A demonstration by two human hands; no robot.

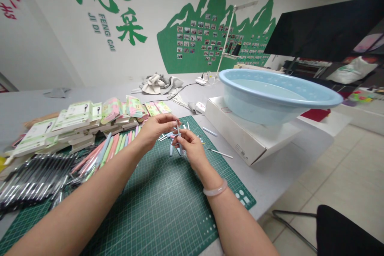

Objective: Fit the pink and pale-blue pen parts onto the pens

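Note:
Over the far part of the green cutting mat (162,204), both my hands are closed around parts of one pen. My left hand (159,128) pinches the top of a thin, pale pen refill (178,129) that stands upright. Below it, my right hand (193,148), with a pale bracelet at the wrist, grips a light blue pen barrel (180,150). The fingers partly hide where refill and barrel meet. Several light blue pen parts (171,150) and thin white refills lie around and behind the hands. One white refill (221,153) rests to the right, off the mat.
Left of my hands lie pastel pens (111,148), a row of dark clear pens (33,180) and stacked small boxes (75,116). A blue basin (255,106) sits on a white carton (231,132) at right. Grey cloth (159,84) lies behind; a black chair (342,228) stands front right.

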